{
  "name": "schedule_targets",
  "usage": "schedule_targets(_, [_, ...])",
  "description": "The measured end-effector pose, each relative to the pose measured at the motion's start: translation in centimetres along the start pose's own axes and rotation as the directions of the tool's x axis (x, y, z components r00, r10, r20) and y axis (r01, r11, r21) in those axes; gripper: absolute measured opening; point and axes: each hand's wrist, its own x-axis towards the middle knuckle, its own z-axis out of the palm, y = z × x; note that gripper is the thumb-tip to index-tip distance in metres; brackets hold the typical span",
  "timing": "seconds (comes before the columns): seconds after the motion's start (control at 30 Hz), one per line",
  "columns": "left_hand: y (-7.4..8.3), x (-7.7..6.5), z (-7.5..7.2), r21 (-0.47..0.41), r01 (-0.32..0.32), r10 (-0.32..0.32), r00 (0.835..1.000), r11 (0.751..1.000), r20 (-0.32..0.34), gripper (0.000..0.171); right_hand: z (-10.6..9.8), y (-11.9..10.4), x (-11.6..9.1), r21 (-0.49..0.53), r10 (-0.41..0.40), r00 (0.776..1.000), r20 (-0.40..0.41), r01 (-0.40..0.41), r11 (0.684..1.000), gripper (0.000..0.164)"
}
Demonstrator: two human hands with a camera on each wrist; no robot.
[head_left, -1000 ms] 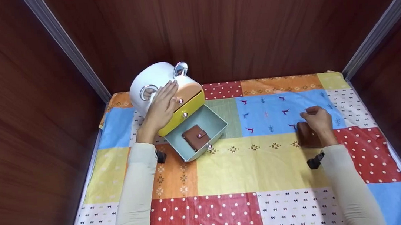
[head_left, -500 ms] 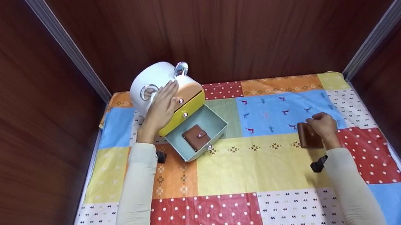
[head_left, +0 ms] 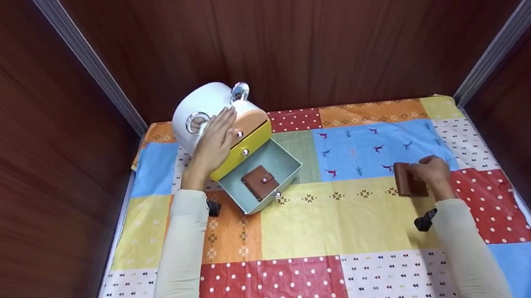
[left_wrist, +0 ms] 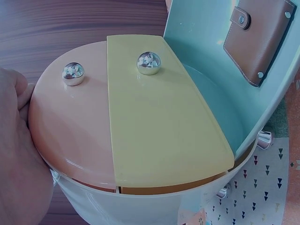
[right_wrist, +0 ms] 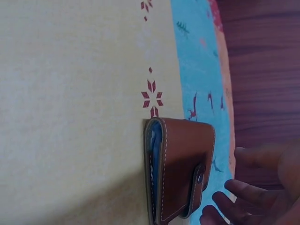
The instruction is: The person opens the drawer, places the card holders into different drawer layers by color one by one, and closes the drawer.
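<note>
My left hand [head_left: 215, 144] rests on top of a small white drawer cabinet [head_left: 203, 98], its fingers extended. In the left wrist view the hand's side lies along the cabinet's rim, beside the peach drawer front [left_wrist: 75, 122]. The pale green bottom drawer [head_left: 286, 159] is pulled out, with a brown snap wallet [head_left: 259, 181] lying in it. At the right, a second brown wallet [right_wrist: 183, 164] lies on the cloth. My right hand [head_left: 433, 171] hovers at its right side; in the right wrist view the fingers are spread around the strap side, apart from the leather.
A patchwork cloth [head_left: 322, 222] covers the table. Brown wood-grain panels [head_left: 313, 35] enclose the back and both sides. The yellow middle drawer [head_left: 246, 151] is pushed in. Chrome round trims [head_left: 239, 91] stick up from the cabinet's top.
The right hand has shifted right and nearer to the person, uncovering more of the wallet on the cloth. The left hand, cabinet and drawer stay put.
</note>
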Motion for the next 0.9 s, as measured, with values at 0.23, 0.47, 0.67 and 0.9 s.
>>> schedule_targets(0.23, [0.0,-0.1,0.0,-0.006,0.002,-0.002,1.000,1.000,-0.009,0.053,-0.2,0.8,-0.1,-0.015,-0.005,1.000,0.019,0.005,1.000,0.059])
schedule_targets(0.47, [0.1,-0.1,0.0,-0.009,0.009,-0.009,1.000,1.000,0.000,0.054,-0.2,1.4,-0.3,-0.022,0.014,0.997,0.071,-0.012,1.000,0.056])
schedule_targets(0.67, [0.0,0.0,0.0,-0.003,-0.003,0.003,1.000,1.000,-0.001,0.054,0.0,1.8,-0.4,-0.029,0.009,0.998,0.070,-0.007,1.000,0.059])
schedule_targets(0.9, [0.1,0.0,0.0,-0.008,-0.006,0.006,1.000,1.000,-0.005,0.053,0.1,1.9,-0.5,0.001,0.035,0.997,0.068,-0.035,0.999,0.057])
